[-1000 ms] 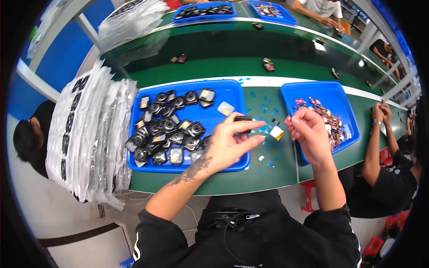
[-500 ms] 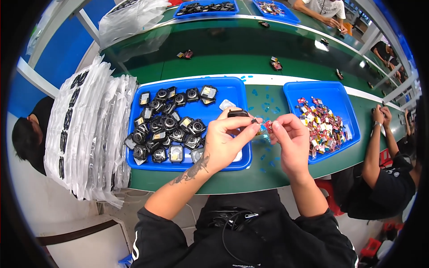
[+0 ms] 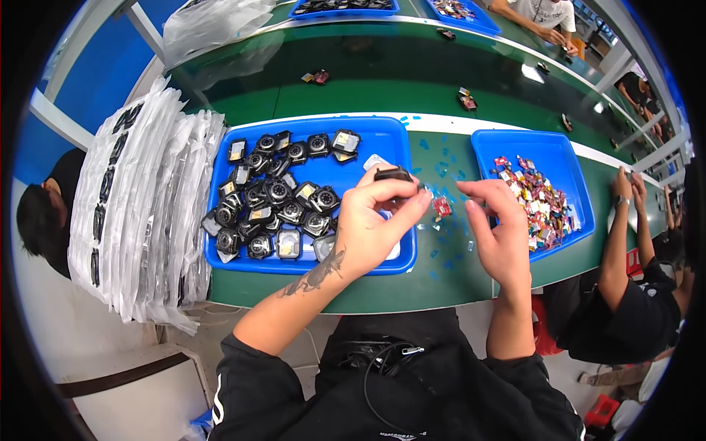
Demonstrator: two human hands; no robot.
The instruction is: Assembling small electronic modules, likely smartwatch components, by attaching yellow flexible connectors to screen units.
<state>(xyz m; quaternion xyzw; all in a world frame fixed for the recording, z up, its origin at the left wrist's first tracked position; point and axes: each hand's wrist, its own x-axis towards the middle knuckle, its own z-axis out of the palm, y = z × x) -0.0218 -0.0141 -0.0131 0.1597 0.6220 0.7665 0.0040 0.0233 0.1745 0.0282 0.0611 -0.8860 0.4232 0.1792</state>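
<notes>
Between the two blue trays, over the green bench top [image 3: 382,290], the left hand [image 3: 371,224] pinched a small black watch-like part [image 3: 392,175] between thumb and fingertips, holding it up just above the near right corner of the left blue tray [image 3: 368,132]. The right hand [image 3: 500,231] was close beside it, its fingertips closed on a small red piece [image 3: 442,206] that sat right at the black part's lower edge; whether the two pieces touched could not be told.

The risk, as I judged it, lay in how little each hand had hold of. The black part was gripped only at its rim, so a twist from the right hand could tip it out and drop it among the black parts [image 3: 276,198] heaped in the tray below, where it would be hard to pick out again. The red piece was smaller still and could slip onto the bench, which was strewn with small blue scraps [image 3: 441,158]. The right blue tray [image 3: 548,143], full of mixed coloured pieces [image 3: 540,202], lay just beyond the right hand.

The black part looked flat, dark and rectangular, its top face glossy. A stack of clear plastic bags [image 3: 140,213] lay well off to the left.
</notes>
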